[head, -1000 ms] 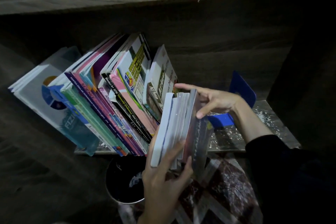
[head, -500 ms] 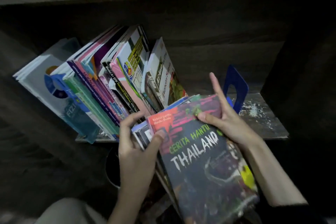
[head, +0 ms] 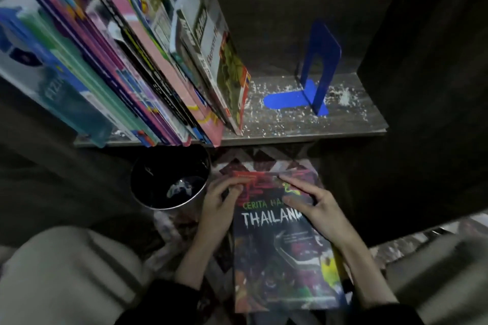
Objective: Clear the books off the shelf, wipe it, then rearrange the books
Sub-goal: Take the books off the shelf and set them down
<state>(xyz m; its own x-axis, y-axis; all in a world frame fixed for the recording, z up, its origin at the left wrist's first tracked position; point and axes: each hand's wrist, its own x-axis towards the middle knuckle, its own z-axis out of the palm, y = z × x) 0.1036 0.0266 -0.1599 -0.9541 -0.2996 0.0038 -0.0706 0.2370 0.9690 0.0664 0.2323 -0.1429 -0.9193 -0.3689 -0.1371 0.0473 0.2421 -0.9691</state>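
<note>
Left hand pinches the Thailand book; right hand fingers, spread, seemingly press it.

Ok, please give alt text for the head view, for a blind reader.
Left hand grips and right hand rests on a dark THAILAND book beside a black bin. Above, leaning books and a blue bookend stand on a speckled shelf.

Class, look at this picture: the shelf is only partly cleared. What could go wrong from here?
1. The row of colourful leaning books stands apart from the blue metal bookend and overhangs the grey shelf board; pulling more out may topple it.
2. The round black bin sits just below the shelf edge, so falling books could drop in.
3. Wiping the white crumbs may sweep them onto the dark "Thailand" paperback below.
</note>
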